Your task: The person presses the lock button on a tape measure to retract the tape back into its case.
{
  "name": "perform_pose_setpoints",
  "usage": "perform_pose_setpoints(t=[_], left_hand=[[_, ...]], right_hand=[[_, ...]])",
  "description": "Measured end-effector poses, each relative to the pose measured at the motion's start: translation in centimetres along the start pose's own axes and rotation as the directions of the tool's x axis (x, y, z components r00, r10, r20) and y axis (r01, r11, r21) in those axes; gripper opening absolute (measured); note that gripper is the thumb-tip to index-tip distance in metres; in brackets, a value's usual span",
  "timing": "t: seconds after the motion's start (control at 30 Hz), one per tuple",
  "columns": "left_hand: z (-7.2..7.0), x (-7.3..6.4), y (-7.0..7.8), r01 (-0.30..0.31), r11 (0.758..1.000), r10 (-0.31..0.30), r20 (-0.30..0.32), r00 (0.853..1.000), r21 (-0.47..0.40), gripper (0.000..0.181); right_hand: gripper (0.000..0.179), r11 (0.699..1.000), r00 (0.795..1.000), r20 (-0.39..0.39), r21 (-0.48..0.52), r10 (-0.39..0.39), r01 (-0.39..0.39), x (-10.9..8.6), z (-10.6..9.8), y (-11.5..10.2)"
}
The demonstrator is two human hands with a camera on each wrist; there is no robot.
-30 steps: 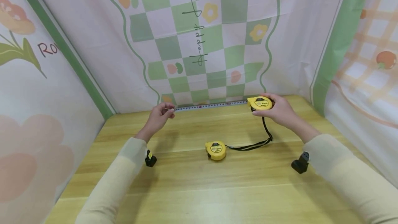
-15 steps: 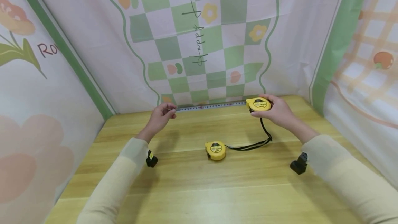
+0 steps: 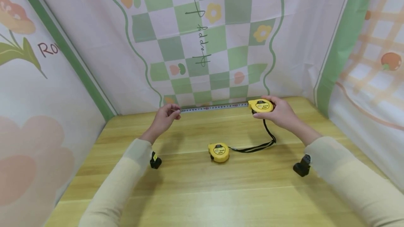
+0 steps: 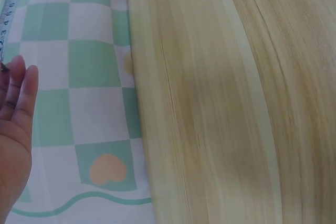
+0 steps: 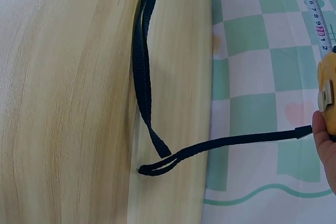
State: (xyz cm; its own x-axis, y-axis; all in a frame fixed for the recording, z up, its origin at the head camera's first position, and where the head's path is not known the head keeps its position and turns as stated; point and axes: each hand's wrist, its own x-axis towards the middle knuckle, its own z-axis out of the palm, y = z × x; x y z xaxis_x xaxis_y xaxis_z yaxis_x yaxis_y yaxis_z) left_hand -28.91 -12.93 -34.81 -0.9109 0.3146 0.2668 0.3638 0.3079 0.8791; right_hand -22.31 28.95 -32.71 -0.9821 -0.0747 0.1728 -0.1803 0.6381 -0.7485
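Note:
My right hand (image 3: pixel 279 111) grips a yellow tape measure (image 3: pixel 261 105) near the table's back edge, thumb in front and fingers behind. Its printed blade (image 3: pixel 217 107) runs straight across to my left hand (image 3: pixel 163 118), whose thumb and fingers pinch the blade's end. In the right wrist view a metal belt clip (image 5: pixel 326 95) shows on the case, and the blade (image 5: pixel 318 27) is out to just past the red 20 mark. A second yellow tape measure (image 3: pixel 219 152) lies on the table between the arms, its label up.
Black wrist straps (image 3: pixel 255 148) of the two tape measures meet on the wooden table (image 3: pixel 202 199), right of the lying one. A checked cloth (image 3: pixel 217 62) hangs behind the back edge. Printed curtains (image 3: pixel 363 90) stand at both sides. Each wrist carries a black camera (image 3: pixel 302 166).
Both hands have drawn slightly toward each other, and the stretch of blade between them has become a little shorter. The lying tape measure has stayed in place.

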Motion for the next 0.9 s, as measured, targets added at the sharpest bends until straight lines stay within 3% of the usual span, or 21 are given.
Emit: perform_pose_setpoints(t=[0.33, 0.9], left_hand=[[0.4, 0.1, 0.3, 0.0, 0.999, 0.0, -0.003, 1.0, 0.034, 0.02], [1.4, 0.3, 0.4, -0.024, 0.998, 0.024, 0.0, 1.0, 0.05, 0.019]], right_hand=[[0.091, 1.0, 1.0, 0.004, 0.013, -0.007, 0.007, 0.1, 0.5, -0.4], [0.096, 1.0, 1.0, 0.02, 0.019, -0.009, 0.008, 0.2, 0.8, -0.3]])
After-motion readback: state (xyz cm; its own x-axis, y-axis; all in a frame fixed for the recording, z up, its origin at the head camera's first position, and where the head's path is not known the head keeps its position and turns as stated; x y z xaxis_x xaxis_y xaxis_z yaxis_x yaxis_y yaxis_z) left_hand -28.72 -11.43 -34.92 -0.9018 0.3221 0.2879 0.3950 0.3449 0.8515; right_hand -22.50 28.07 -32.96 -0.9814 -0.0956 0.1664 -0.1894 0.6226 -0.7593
